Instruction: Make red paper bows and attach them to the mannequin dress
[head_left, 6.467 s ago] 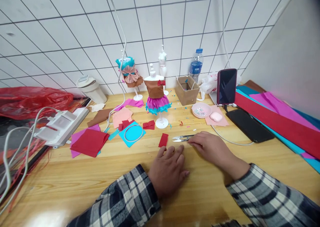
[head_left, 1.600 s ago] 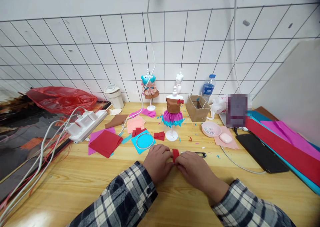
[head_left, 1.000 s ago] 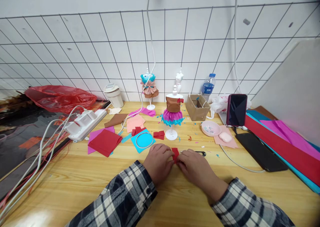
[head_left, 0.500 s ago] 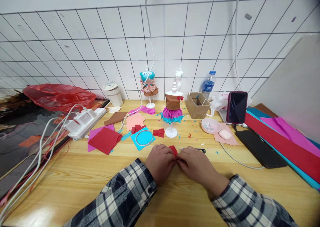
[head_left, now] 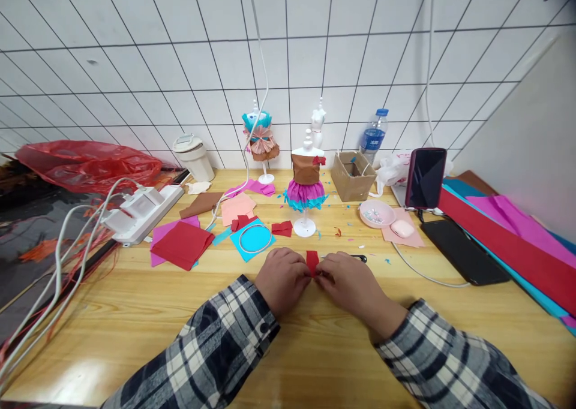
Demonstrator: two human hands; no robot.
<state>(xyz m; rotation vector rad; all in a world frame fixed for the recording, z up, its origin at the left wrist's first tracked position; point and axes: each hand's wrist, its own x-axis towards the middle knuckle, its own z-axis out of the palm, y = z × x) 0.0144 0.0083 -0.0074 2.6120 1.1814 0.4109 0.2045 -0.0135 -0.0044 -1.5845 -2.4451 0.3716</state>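
A small strip of red crepe paper [head_left: 312, 260] is pinched between both hands just above the wooden table. My left hand [head_left: 283, 280] grips its left edge, fingers closed. On the opposite edge, the fingers of my right hand [head_left: 348, 283] are pressed together. Part of a black-handled tool [head_left: 360, 257] pokes out behind my right hand; its other end is hidden. Straight ahead stands a small mannequin [head_left: 307, 184] in a brown top with a red bow and a magenta and blue skirt. A cut red piece [head_left: 282, 228] lies left of its base.
Left lie a red sheet [head_left: 183, 245] and a blue square [head_left: 245, 250] under a ring [head_left: 255, 238]. A power strip [head_left: 148, 214] edges the table. Behind are a dressed mannequin [head_left: 261, 139], cardboard box [head_left: 353, 184] and bottle [head_left: 374, 134]. Right are a bead dish [head_left: 377, 222] and phone [head_left: 425, 178].
The view has tilted down slightly. More of the red paper shows between the hands, now upright rather than slanted, and the fingertips sit a little differently on it.
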